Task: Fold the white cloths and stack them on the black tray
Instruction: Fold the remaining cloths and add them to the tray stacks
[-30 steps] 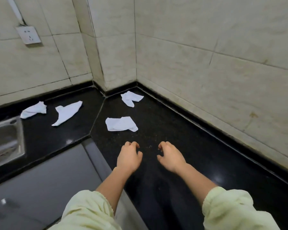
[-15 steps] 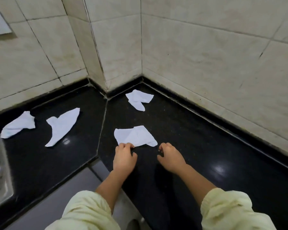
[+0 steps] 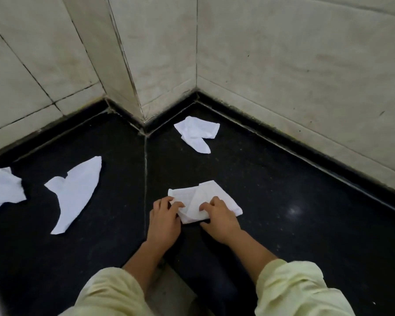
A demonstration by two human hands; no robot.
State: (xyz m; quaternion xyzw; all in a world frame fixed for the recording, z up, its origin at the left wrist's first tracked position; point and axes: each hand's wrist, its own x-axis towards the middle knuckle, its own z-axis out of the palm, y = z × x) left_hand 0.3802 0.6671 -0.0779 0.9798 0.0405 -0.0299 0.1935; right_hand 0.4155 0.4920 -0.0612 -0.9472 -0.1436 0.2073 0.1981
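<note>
Head view of the corner of a polished black stone countertop, bounded by beige tiled walls. A partly folded white cloth lies flat on the countertop near the centre, just right of the pale seam between two slabs. The left hand curls its fingers onto the near-left corner of this cloth; whether its thumb lies beneath cannot be told. The right hand pinches the near-right part, fingers bent on top and thumb at the near edge. Three further cloths lie loose and well apart: a crumpled white cloth far, close to the wall corner; a long twisted white cloth left of the seam; a bunched white cloth at the left edge of view. Pale yellow sleeves, gathered up the forearms, cover both arms.
</note>
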